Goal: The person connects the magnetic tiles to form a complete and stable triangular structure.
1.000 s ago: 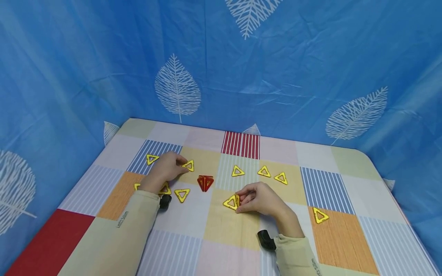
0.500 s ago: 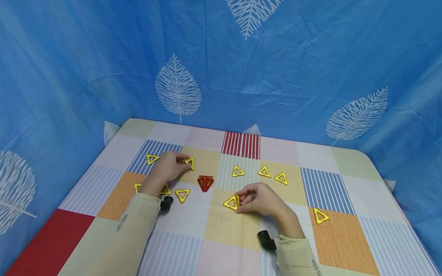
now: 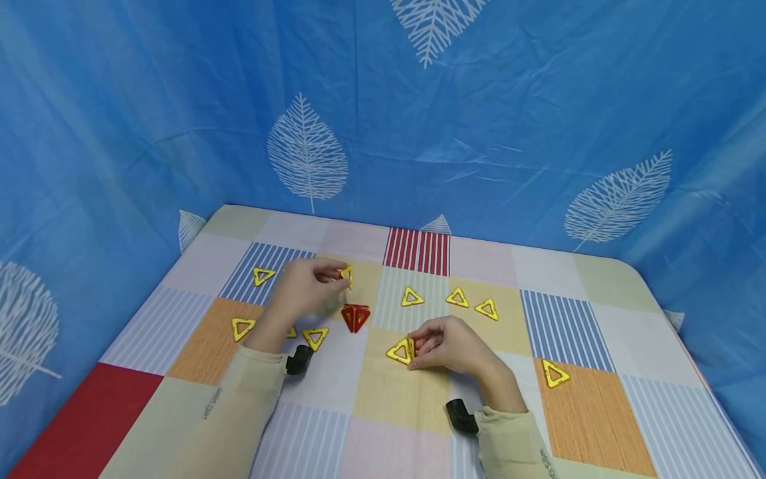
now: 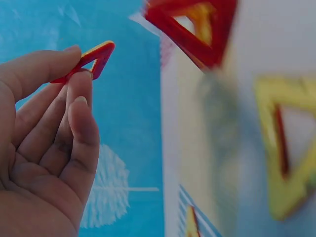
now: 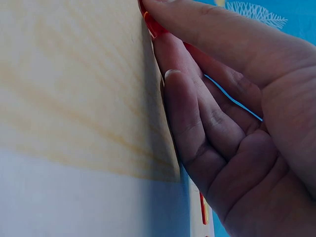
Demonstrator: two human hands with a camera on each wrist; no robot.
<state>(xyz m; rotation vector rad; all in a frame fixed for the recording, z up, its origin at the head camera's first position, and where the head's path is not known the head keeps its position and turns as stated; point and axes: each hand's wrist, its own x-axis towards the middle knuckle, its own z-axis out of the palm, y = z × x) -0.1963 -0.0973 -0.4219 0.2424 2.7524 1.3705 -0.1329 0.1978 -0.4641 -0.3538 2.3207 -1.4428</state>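
Note:
My left hand (image 3: 302, 287) pinches a triangular frame tile (image 4: 104, 52), yellow on one face and red on the other, between thumb and fingertips, raised over the table's far left part. Just below it in the head view stands a red piece (image 3: 356, 318) made of joined triangles. Near the middle, my right hand (image 3: 453, 346) pinches a yellow triangular tile (image 3: 411, 346) low at the cloth, against another yellow triangle (image 3: 397, 352). In the right wrist view only a red corner (image 5: 157, 27) shows between thumb and finger; the rest is hidden.
Several loose yellow triangles lie about, among them ones at left (image 3: 242, 328), beside the left sleeve (image 3: 315, 338), behind the right hand (image 3: 457, 297) and at far right (image 3: 556, 374). A patchwork cloth (image 3: 407, 446) covers the table; a blue leaf-patterned curtain (image 3: 383, 133) surrounds it.
My left hand has lifted its triangle and carried it to the right, toward the space behind the red piece, tilting it on the way. The right hand keeps its place.

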